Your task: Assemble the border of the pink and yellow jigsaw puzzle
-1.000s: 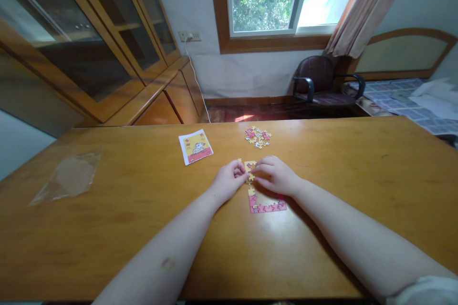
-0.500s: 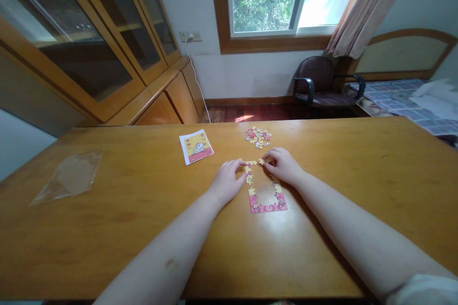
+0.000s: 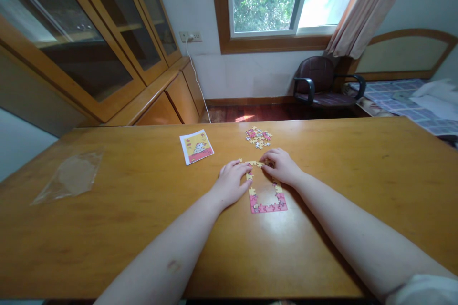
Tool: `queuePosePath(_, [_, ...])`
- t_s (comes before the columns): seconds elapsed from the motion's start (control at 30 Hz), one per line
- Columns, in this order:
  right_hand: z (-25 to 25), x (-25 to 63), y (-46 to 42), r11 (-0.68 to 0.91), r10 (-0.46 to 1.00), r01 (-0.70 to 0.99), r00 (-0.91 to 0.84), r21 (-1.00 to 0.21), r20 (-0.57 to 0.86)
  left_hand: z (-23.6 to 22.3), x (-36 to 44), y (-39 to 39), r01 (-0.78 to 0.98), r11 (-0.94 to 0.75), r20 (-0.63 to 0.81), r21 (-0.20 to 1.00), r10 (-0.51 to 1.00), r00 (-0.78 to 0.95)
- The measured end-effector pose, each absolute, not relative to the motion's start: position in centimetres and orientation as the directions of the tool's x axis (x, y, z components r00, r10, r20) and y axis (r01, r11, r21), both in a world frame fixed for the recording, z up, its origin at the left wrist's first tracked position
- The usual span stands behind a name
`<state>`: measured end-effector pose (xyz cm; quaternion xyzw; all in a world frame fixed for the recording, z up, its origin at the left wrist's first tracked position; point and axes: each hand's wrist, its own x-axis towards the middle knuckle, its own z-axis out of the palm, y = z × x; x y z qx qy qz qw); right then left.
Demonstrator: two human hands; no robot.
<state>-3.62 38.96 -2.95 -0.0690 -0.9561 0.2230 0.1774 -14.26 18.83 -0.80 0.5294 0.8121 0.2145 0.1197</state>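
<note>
A jigsaw puzzle frame [image 3: 268, 208] lies on the table, pink along its near edge and yellow toward the far end. My left hand [image 3: 232, 183] rests flat over its left side, fingers stretched out and fingertips touching the pieces there. At the top edge, my right hand [image 3: 282, 167] has its thumb and fingers closed around a small yellow puzzle piece [image 3: 260, 165], which sits beside the top row. My right fingers cover the top right corner. One loose yellow piece [image 3: 240, 160] lies just beyond my left fingers.
Behind the frame is a pile of loose puzzle pieces [image 3: 258, 137]. A picture card [image 3: 196, 147] lies to its left, and a clear plastic bag [image 3: 71, 174] is farther left on the wooden table [image 3: 143, 228]. A brown armchair [image 3: 320, 81] stands beyond the table.
My left hand has slid slightly right and spread over the left column of pieces. My right hand has shifted slightly left, bringing the yellow piece against the top row.
</note>
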Motion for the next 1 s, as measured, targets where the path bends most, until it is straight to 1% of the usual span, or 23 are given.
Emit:
queuePosePath(0.13, [-2.88,-3.51,39.05,0.883,0.204,0.024,-0.919,-0.470,0.336,-0.73,-14.25,18.79,0.804,0.345,0.035,0.484,0.910,-0.412])
queuePosePath(0.27, [-2.96,-3.54,38.98,0.887,0.189,0.012,-0.922,-0.462,0.338,-0.68,-14.21,18.83,0.805,0.350,0.036,0.479,0.908,-0.417])
queuePosePath(0.47, [-3.15,-3.65,38.65,0.901,0.190,0.032,-0.926,-0.433,0.327,-0.94,-14.37,18.76,0.818,0.328,0.046,0.474,0.918,-0.394])
queuePosePath(0.7, [-3.10,-3.69,38.62,0.897,0.229,0.073,-0.920,-0.437,0.318,-1.05,-14.40,18.72,0.826,0.318,0.045,0.466,0.923,-0.381])
queuePosePath(1.0, [-3.32,-3.78,38.70,0.907,0.204,0.062,-0.929,-0.416,0.308,-0.98,-14.35,18.71,0.824,0.321,0.038,0.467,0.924,-0.381])
